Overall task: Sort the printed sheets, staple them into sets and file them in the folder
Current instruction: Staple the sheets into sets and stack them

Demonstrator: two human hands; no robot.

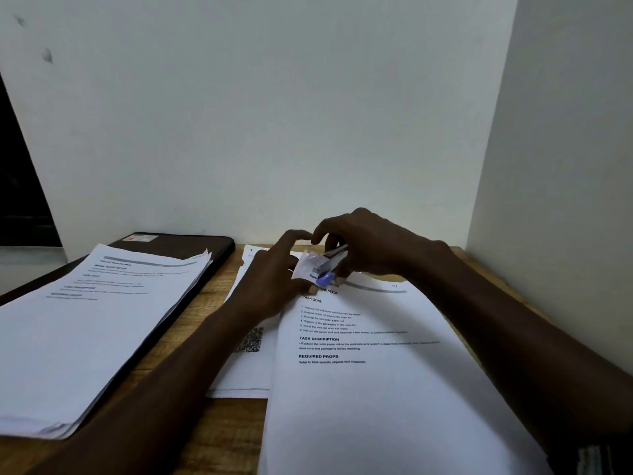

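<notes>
The job was partway done: the right hand (363,245) gripped the stapler (325,265) on a corner of the near sheets (359,371), the left hand (270,286) pinched that corner, while another pile (96,323) lay left of the stapler on the dark folder (191,243).

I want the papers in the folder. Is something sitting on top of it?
Yes. A stack of printed sheets lies on the dark folder at left, covering most of it. The right hand holds the stapler.
</notes>
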